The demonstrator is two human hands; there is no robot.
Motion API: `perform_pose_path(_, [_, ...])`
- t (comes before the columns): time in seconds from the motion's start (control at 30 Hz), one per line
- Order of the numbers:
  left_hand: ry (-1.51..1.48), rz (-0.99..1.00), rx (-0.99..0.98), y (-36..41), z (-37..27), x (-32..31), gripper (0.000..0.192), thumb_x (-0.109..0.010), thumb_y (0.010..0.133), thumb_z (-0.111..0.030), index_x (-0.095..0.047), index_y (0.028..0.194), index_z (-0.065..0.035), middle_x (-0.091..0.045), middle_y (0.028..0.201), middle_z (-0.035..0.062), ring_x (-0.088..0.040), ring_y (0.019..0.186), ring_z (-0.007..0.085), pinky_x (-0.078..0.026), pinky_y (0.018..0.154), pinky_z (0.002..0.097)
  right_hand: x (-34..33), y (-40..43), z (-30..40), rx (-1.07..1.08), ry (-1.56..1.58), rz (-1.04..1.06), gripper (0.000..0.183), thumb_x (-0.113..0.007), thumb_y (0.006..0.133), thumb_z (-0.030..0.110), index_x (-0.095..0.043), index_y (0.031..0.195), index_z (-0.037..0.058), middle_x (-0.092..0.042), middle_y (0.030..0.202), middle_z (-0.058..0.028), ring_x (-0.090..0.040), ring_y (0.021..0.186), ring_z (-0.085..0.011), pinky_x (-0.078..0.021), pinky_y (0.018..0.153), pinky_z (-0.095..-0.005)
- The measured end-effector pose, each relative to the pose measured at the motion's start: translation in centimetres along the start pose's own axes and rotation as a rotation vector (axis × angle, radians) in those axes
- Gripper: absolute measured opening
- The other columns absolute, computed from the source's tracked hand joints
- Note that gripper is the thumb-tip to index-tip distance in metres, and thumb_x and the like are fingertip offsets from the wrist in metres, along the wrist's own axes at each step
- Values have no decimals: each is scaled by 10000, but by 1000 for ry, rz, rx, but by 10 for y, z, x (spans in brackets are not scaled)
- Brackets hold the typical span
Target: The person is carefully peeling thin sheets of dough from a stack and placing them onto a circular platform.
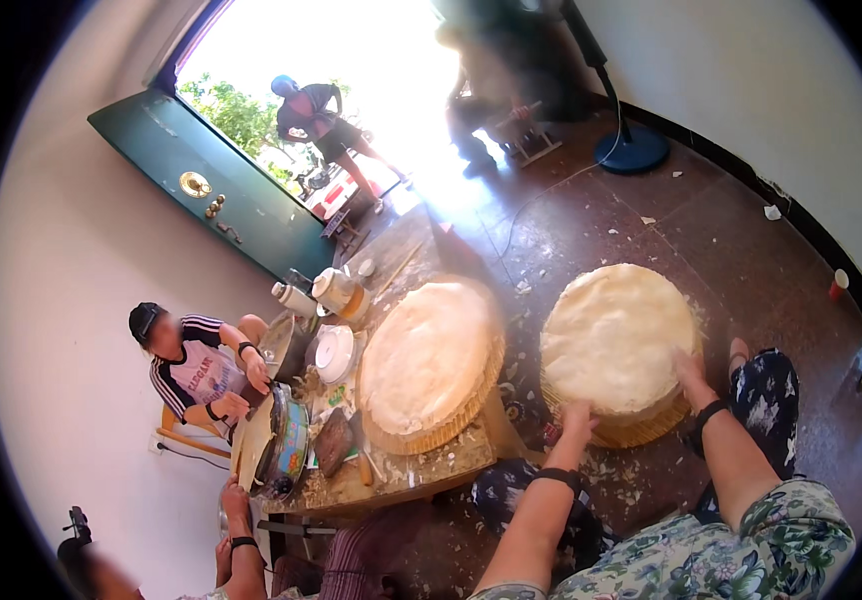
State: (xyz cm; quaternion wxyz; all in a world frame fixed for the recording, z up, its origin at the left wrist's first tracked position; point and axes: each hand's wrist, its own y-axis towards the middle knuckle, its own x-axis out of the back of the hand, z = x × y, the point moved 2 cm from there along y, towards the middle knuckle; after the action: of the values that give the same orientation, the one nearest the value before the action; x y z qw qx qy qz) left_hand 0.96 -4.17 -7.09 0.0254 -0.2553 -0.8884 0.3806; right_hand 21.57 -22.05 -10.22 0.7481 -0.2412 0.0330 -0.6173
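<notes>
A round stack of pale, thin flatbread sheets point(620, 337) lies before me on a round tray of woven straw or stalks point(603, 433). My left hand point(579, 421) is at the near left rim of this stack, fingers bent toward the tray's edge. At the right rim is my right hand point(690, 369), slightly blurred, its fingertips against the side of the sheets. Both wrists wear dark bands. Whether either hand grips the rim cannot be made out.
To the left, a low table point(468, 454) bears a second flatbread stack point(431, 356), a round griddle point(281, 442), white plates point(335, 352) and a jar point(341, 292). Two co-workers sit by the griddle, handling a thin sheet point(254, 442). A fan base point(632, 150) and scraps lie on the floor.
</notes>
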Motion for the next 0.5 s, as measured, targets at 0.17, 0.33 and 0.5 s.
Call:
perform_pose_path(0.17, [47,-15,-37,9,8,-6,397,-539,847,-34,-326,1181,-54,-529,1078,156,-570,920,298,-486,753,456,7,-4,6,23,-2,7,596,-627,768,409,-506,1150,-33,-578,1103,-243,-565,1032,-356,-442,864,-389])
perform_pose_path(0.33, [61,-1,-21,8,6,-4,449,-526,833,-12,-282,1207,-60,-509,1111,157,-572,929,299,-491,748,451,4,-10,13,18,-6,17,592,-625,769,411,-513,1149,-29,-578,1105,-241,-566,1033,-351,-440,865,-387])
perform_pose_path(0.5, [69,-60,-22,-1,3,-16,408,-503,820,-4,-333,1186,-61,-530,1078,152,-578,924,305,-498,735,447,11,-4,6,43,-17,0,597,-623,771,416,-514,1161,-24,-583,1101,-239,-568,1038,-338,-441,865,-378])
